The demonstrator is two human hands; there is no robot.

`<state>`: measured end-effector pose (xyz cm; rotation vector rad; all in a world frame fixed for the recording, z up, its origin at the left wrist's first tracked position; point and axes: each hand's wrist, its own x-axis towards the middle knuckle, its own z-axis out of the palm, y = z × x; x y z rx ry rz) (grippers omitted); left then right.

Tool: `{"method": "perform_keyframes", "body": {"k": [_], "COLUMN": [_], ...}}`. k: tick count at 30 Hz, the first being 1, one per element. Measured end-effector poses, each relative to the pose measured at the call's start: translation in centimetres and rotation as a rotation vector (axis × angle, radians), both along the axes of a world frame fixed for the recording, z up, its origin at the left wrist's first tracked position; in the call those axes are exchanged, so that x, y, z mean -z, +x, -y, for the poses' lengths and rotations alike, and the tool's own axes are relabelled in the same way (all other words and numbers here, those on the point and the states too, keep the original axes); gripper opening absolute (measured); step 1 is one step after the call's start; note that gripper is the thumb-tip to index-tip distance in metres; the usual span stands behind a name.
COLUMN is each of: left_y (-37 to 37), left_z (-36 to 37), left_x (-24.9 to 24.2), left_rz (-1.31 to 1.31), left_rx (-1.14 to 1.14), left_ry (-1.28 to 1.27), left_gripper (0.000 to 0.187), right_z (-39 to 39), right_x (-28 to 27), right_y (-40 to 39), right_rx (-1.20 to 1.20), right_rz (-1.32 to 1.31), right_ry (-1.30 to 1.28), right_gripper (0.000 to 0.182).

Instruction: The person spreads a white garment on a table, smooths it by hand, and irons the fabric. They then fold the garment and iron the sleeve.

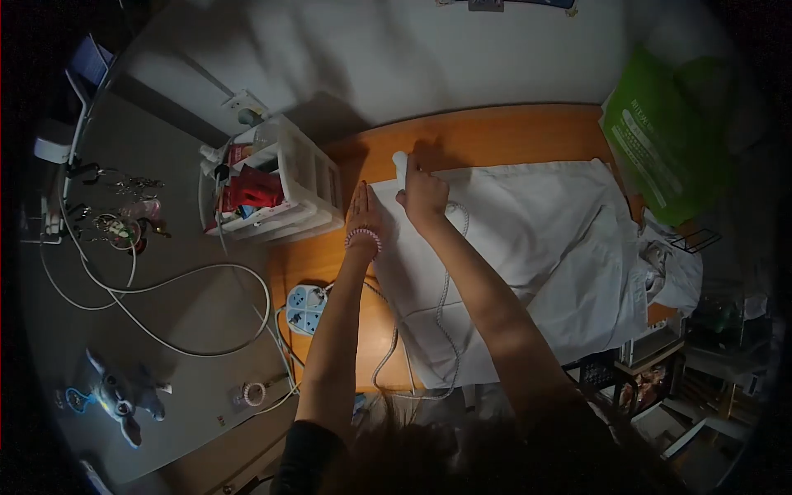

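Note:
A white cloth (528, 223), wrinkled toward its right side, lies spread over the wooden table. My right hand (426, 196) is closed around a small white iron (401, 169) near the cloth's far left corner; most of its body is hidden by the hand. A braided cord (445, 313) trails over the cloth toward me. My left hand (363, 216), fingers stretched out together, rests along the left edge of the cloth. A coiled band (364, 238) circles that wrist.
A plastic drawer unit (309, 177) stands left of my left hand. A power strip (305, 309) with plugs lies beside my left forearm. At the far right is a green bag (664, 136). White cables (190, 355) and a blue plush toy (120, 396) are on the left.

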<state>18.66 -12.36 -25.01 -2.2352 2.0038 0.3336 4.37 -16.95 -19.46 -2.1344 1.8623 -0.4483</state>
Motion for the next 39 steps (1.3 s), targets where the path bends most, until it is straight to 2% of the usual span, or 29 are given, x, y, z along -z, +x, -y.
{"method": "perform_keyframes", "body": {"k": [2,6,11,14,18,20,23,26,30,33,36,39], "left_y": [-0.2,0.1,0.9,0.6,0.7,0.7,0.8,0.2,0.4,0.6,0.7,0.3], "left_z": [0.1,0.2,0.5,0.2,0.3,0.3,0.4,0.2,0.3,0.3,0.5,0.2], "left_x": [0.3,0.7,2.4,1.3,2.0,1.6,1.9,0.5,0.9,1.0,1.0,0.1], "left_rz": [0.075,0.061,0.274,0.14,0.148,0.126,0.19,0.14,0.079,0.143,0.109,0.081], "left_rx": [0.021,0.014,0.087,0.068,0.052,0.047,0.061,0.036,0.02,0.039,0.03,0.012], "left_ry": [-0.03,-0.038,-0.045,-0.09,-0.101,-0.065,-0.064,-0.017,-0.034,-0.021,-0.026,0.011], "left_gripper": [0.062,0.061,0.061,0.061,0.06,0.06,0.061,0.062,0.063,0.063,0.062,0.061], "right_z": [-0.1,0.1,0.8,1.0,1.3,1.2,1.1,1.0,1.4,1.5,1.6,1.8], "right_x": [0.4,0.6,-0.4,-1.6,-1.6,-0.7,-0.1,-0.4,-0.5,-1.0,-0.9,-1.0], "right_y": [0.1,-0.2,-3.4,-5.8,-7.3,-7.2,-7.2,-7.9,-9.8,-11.1,-12.7,-14.0], "right_rx": [0.034,0.127,0.159,0.186,0.162,0.165,0.189,0.25,0.261,0.286,0.289,0.327], "right_rz": [0.053,0.045,0.009,-0.02,-0.051,0.002,0.027,0.019,-0.021,-0.014,-0.013,-0.013], "right_ry": [-0.055,-0.025,0.046,0.09,0.134,0.05,0.011,0.01,0.014,0.073,-0.006,0.019], "right_gripper": [0.062,0.062,0.07,0.072,0.072,0.064,0.064,0.062,0.063,0.072,0.072,0.064]}}
